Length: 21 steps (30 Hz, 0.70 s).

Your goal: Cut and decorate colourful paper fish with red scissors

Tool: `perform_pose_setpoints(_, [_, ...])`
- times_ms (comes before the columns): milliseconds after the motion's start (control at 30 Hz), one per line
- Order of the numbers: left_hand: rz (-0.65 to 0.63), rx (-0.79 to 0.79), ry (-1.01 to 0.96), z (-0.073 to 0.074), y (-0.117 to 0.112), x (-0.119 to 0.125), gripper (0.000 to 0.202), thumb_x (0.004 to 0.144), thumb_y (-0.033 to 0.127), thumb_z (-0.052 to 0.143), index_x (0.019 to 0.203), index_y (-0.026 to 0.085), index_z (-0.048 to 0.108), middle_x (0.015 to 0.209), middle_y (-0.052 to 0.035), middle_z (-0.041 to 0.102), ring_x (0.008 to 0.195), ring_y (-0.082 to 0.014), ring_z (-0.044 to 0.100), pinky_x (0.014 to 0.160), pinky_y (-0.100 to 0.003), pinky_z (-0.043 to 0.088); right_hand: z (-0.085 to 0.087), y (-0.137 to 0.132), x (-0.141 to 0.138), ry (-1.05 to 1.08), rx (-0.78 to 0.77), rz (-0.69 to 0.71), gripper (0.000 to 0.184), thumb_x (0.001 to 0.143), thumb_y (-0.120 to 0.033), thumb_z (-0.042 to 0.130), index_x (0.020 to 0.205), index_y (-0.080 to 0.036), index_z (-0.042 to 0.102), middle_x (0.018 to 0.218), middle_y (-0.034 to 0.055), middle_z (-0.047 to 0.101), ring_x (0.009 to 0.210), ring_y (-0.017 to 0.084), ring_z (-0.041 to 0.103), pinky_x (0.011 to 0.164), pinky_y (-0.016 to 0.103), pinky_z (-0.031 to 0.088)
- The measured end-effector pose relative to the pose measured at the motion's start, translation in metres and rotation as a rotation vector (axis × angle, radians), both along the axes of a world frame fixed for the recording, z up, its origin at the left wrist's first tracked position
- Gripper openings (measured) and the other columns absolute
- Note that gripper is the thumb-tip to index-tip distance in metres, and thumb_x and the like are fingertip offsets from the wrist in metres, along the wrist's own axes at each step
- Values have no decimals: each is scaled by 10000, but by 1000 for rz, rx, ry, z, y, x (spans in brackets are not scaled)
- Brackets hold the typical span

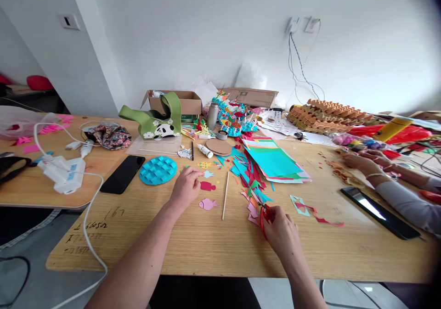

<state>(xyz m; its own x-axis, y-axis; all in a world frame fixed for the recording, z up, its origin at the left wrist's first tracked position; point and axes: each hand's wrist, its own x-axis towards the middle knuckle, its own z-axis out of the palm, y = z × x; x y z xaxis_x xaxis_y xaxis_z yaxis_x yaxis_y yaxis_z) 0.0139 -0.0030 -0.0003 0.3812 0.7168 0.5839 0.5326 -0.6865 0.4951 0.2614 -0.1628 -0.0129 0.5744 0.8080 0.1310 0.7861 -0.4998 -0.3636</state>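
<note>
My left hand (186,187) is closed, its fingertips at the end of a small light blue paper fish (208,174) just above the table. Below that fish lie a red paper fish (207,186) and a pink paper fish (207,204); a yellow spotted paper fish (204,165) is above it. My right hand (283,230) grips red-handled scissors (262,224), their blades pointing away over a heap of coloured paper scraps (254,185). Between my hands a thin wooden stick (225,196) lies on the table.
Coloured paper sheets (275,162) are stacked behind the scraps. A blue woven disc (157,170) and a black phone (123,175) lie left, near a white power strip (64,173). At right, another person's hands (361,162) work beside a second phone (379,212). A green panda bag (158,123) stands behind.
</note>
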Motion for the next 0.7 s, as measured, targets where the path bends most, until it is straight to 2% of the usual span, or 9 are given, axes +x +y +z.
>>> perform_pose_setpoints(200, [-5,8,-7,0,1,-1,363,740,-12,456,968,169,674,900,-49,620,884,-176,570,821,-319,476,7,2,19,160,41,-99,182,747,-383,508,810,-219,459,792,71,662,739,242,622,597,293,388])
perform_pose_setpoints(300, [-6,10,0,0,0,0,379,731,-20,452,972,169,675,895,-49,618,871,-173,575,813,-316,480,7,0,16,82,1,-42,181,762,-380,504,824,-214,468,768,78,663,760,255,628,598,296,382])
perform_pose_setpoints(500, [-19,-19,0,1,-1,1,372,733,-22,456,965,166,680,898,-55,615,868,-172,579,797,-306,486,2,1,-7,-150,-105,72,163,822,-360,490,851,-200,481,793,95,676,861,296,612,689,336,380])
perform_pose_setpoints(700, [-24,-26,-7,1,-1,1,369,729,-23,463,957,169,680,897,-54,613,866,-168,581,798,-300,488,2,6,-5,-113,-148,94,142,841,-341,494,845,-202,468,783,90,668,833,278,621,656,305,377])
